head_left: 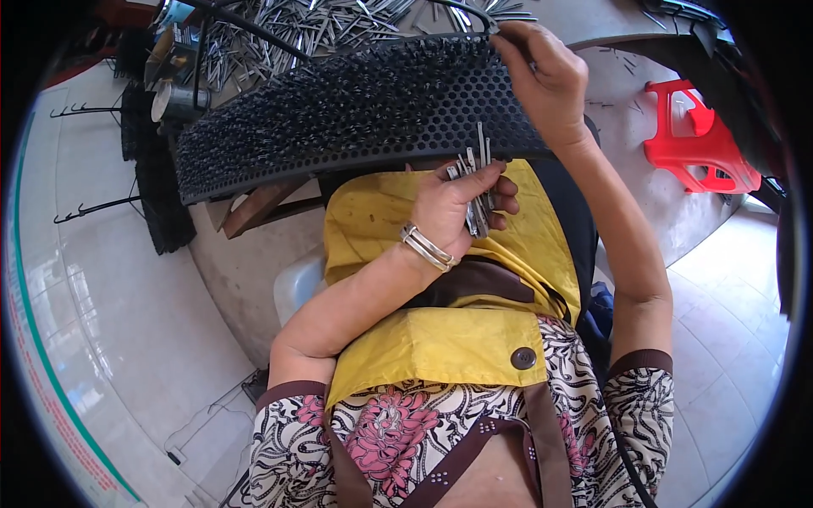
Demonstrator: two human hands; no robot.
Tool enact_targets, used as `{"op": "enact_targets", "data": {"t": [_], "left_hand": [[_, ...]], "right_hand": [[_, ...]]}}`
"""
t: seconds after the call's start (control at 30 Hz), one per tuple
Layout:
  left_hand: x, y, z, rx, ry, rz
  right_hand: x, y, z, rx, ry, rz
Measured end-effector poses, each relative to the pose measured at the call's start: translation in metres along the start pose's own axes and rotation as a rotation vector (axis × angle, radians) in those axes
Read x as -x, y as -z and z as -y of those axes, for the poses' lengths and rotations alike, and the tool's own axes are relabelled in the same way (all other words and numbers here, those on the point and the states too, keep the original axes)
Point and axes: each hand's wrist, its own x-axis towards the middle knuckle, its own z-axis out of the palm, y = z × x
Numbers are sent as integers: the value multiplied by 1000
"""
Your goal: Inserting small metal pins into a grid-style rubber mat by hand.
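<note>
Across my lap lies a long black perforated board (478,97), its holes bare toward the right. Dense dark prongs (296,127) cover its left and middle part. My left hand (445,203), with a metal bangle on the wrist, is closed around a bunch of thin metal strips (478,222) in front of the board's near edge. The strips stick out above and below the fingers. My right hand (550,76) is at the board's far right corner, thumb and fingers pinched together. Whatever sits between those fingertips, if anything, is too small to make out.
Beyond the board, many loose metal strips (279,38) are heaped on a work surface. A metal can (174,102) stands at its left. Black bristly pieces (165,203) are beside metal hooks farther left. A red plastic stool (707,152) stands at right. A yellow apron (364,216) covers my lap.
</note>
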Motion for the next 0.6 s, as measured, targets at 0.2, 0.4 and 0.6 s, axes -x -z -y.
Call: {"op": "enact_targets", "data": {"t": [0.2, 0.4, 0.6], "left_hand": [[2, 3, 0, 2, -8, 3], [3, 3, -3, -7, -42, 38], [8, -4, -4, -110, -110, 97]], "right_hand": [[6, -7, 1, 352, 292, 390], [19, 19, 31, 7, -134, 421], [7, 49, 54, -454, -750, 754]]}}
